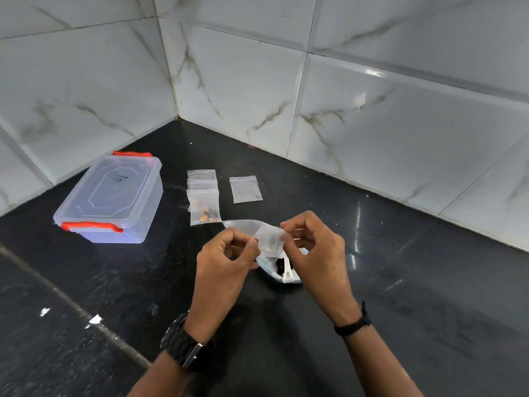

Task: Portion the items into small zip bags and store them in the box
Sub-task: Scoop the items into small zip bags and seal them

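Two hands: both raised over the near middle of the black stone counter (400, 282), sharing one small bag.
Far left: clear rectangular plastic box with red clip handles (110, 199), lid on, well apart from the hands.
Left of centre: overlapping stack of small clear zip bags (202, 186), the nearest one holding orange and dark bits (205, 214); just beyond the hands.
Centre, far: single flat clear zip bag (245, 189), apparently empty, lying beside the stack.
Left hand (226, 256): fingers curled, thumb and fingertips pinching the left edge of the small translucent zip bag (269, 237).
Held bag: off the counter, between the two hands, mouth region crumpled; open or sealed, cannot tell.
Right hand (315, 249): fingers curled, pinching the right edge of the same bag.
Below the hands: larger clear pouch with white strip and dark contents (282, 269), resting on the counter, partly hidden by the hands.
Wrists: black watch (186, 349) on the left, thin black band (352, 325) on the right.
Step in hand: probably pulling the bag's mouth apart, ready for a portion.
Next move calls for: mouth held wide with one hand, a pinch of items taken from the pouch below, seal pressed along its whole length afterwards.
Still to do: box lid unclipped, filled bags placed inside.
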